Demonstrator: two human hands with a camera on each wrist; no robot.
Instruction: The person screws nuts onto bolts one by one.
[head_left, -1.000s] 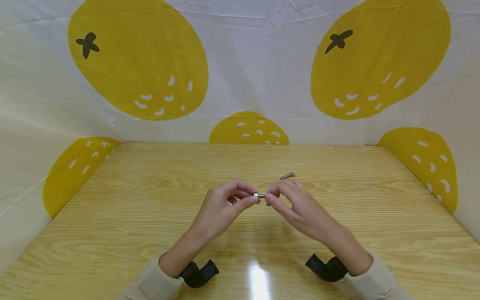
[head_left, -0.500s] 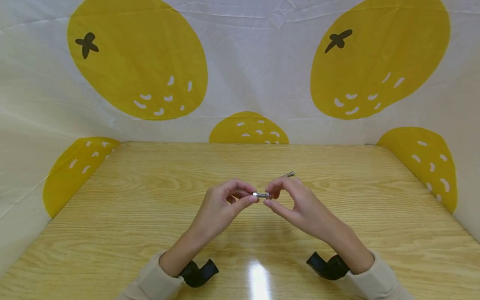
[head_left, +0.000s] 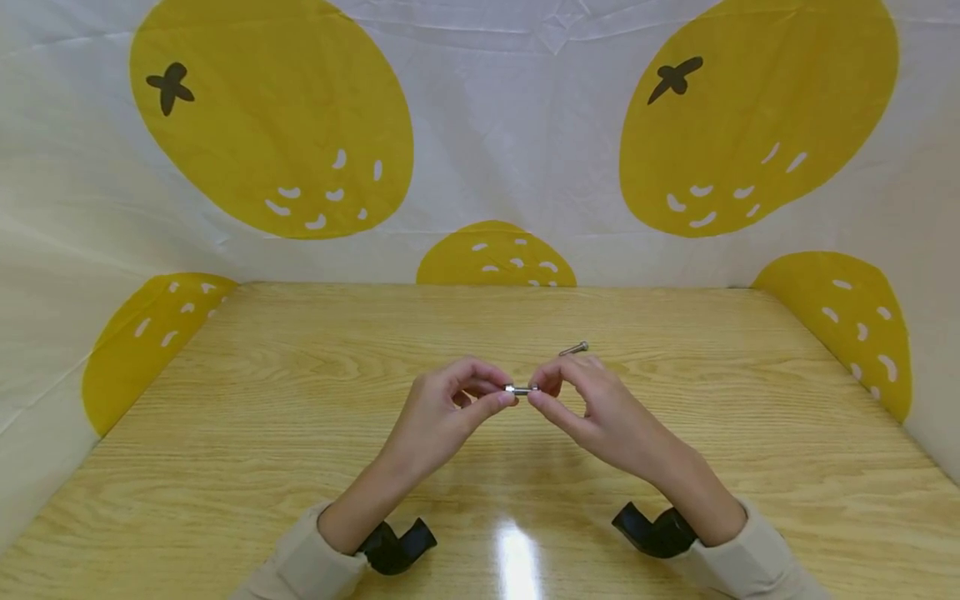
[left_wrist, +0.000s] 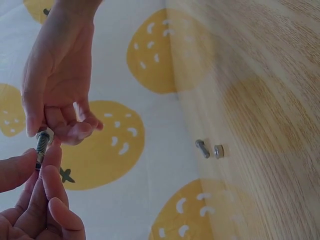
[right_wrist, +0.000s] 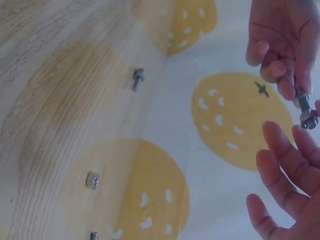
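Note:
A small silver bolt [head_left: 520,389] with a nut on it is held level above the wooden table [head_left: 300,433], between both hands. My left hand [head_left: 504,393] pinches one end with thumb and forefinger. My right hand [head_left: 537,393] pinches the other end. In the left wrist view the bolt [left_wrist: 42,147] stands between the two sets of fingertips. In the right wrist view the nut [right_wrist: 309,119] sits at the end of the bolt nearest my right fingers. The other fingers of both hands are loosely curled.
A second loose bolt [head_left: 574,349] lies on the table just beyond my right hand. The wrist views show that bolt [left_wrist: 202,148] with a loose nut [left_wrist: 218,151] beside it, and another nut [right_wrist: 92,180]. A lemon-print cloth [head_left: 480,125] walls the table at the back and sides.
My right fingertips have shifted slightly on the bolt, and a little more of it shows between the hands than a second ago. My left hand has stayed put.

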